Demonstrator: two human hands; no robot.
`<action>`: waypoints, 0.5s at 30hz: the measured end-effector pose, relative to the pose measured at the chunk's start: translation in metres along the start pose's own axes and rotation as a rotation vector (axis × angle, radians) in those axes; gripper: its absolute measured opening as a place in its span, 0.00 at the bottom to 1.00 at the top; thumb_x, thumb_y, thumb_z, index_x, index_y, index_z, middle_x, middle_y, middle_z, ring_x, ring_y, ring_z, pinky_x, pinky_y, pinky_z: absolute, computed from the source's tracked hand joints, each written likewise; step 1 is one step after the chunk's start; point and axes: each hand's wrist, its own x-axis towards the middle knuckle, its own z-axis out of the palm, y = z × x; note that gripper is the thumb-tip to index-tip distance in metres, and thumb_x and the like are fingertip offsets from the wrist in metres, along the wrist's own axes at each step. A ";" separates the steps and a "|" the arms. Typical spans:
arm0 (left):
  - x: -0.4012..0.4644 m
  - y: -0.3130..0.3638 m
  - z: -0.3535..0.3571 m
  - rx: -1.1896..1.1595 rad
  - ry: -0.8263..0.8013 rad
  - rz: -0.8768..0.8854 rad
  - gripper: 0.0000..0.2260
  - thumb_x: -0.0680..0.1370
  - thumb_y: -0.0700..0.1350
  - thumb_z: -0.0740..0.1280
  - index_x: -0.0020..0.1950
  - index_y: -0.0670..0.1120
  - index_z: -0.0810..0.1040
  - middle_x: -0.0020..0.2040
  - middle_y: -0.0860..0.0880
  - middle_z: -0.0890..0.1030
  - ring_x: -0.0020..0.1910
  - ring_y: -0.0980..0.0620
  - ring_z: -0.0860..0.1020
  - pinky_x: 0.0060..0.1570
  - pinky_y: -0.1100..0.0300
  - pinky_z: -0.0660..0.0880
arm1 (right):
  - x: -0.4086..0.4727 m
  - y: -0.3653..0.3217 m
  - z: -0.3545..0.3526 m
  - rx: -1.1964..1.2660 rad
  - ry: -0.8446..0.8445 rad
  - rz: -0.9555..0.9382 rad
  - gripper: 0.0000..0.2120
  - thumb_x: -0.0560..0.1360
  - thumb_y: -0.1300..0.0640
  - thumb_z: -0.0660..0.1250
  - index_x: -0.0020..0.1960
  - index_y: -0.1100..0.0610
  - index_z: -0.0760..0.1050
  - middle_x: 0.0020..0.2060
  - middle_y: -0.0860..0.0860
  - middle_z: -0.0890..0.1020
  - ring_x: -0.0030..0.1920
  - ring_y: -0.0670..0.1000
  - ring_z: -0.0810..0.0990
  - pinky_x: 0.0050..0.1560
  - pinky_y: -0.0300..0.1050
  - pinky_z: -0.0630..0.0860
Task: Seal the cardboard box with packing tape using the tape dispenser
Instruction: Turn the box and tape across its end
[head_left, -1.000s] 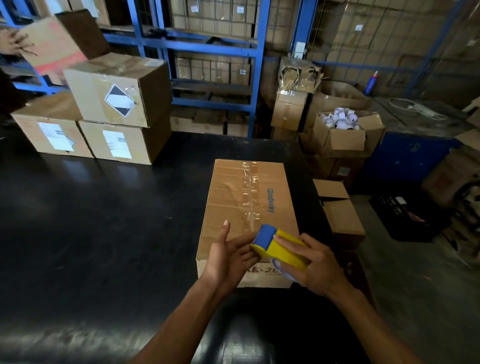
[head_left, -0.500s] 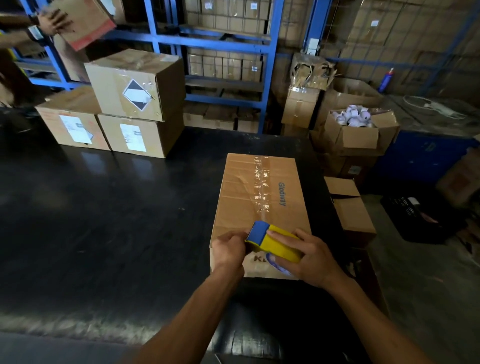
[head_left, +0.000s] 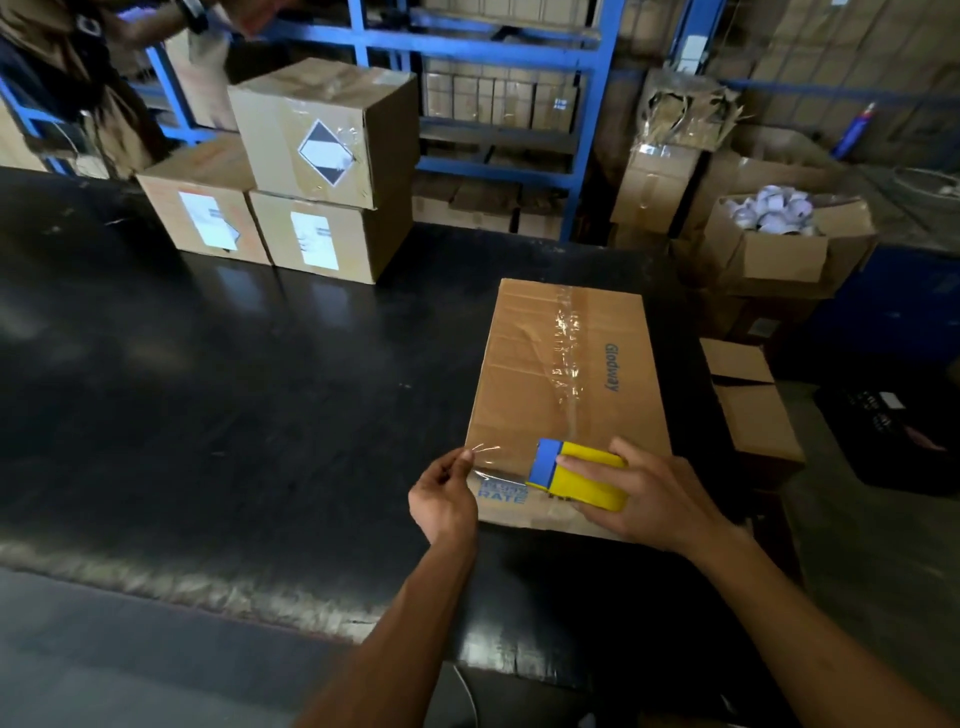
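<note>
A flat brown cardboard box (head_left: 524, 384) lies on the black table (head_left: 234, 415), its top seam covered by shiny clear tape running lengthwise. My right hand (head_left: 654, 499) grips the yellow and blue tape dispenser (head_left: 576, 475) at the box's near end. My left hand (head_left: 444, 493) pinches the free end of the clear tape (head_left: 493, 457), which stretches from the dispenser's blue mouth leftward past the box's near left corner.
Three sealed, labelled boxes (head_left: 311, 171) are stacked at the table's far left. Another person (head_left: 67, 78) stands at the far left by blue shelving (head_left: 498, 52). Open cartons (head_left: 779, 244) and a smaller box (head_left: 753, 415) sit off the table's right edge.
My left hand has closed on the tape end and pulled it leftward out of the dispenser. The camera view has shifted, so the box sits further right.
</note>
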 end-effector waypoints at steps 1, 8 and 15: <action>0.003 -0.001 -0.001 -0.006 0.000 -0.012 0.02 0.75 0.41 0.75 0.46 0.46 0.87 0.40 0.49 0.87 0.46 0.48 0.85 0.54 0.52 0.80 | 0.001 -0.001 0.005 0.000 -0.020 0.022 0.25 0.67 0.34 0.65 0.61 0.38 0.80 0.38 0.48 0.73 0.30 0.49 0.76 0.34 0.31 0.62; 0.017 -0.017 0.000 -0.026 0.029 -0.045 0.03 0.73 0.41 0.76 0.44 0.49 0.87 0.39 0.50 0.87 0.45 0.48 0.85 0.54 0.47 0.81 | 0.013 0.006 0.033 -0.010 -0.138 0.065 0.29 0.66 0.37 0.70 0.67 0.35 0.70 0.42 0.47 0.69 0.34 0.54 0.77 0.32 0.50 0.78; 0.026 -0.026 -0.006 0.112 -0.028 0.071 0.04 0.74 0.46 0.76 0.48 0.51 0.87 0.43 0.49 0.86 0.46 0.51 0.84 0.53 0.50 0.80 | 0.019 0.000 0.025 -0.154 -0.212 0.084 0.27 0.65 0.35 0.68 0.64 0.35 0.75 0.41 0.48 0.73 0.34 0.55 0.79 0.32 0.46 0.76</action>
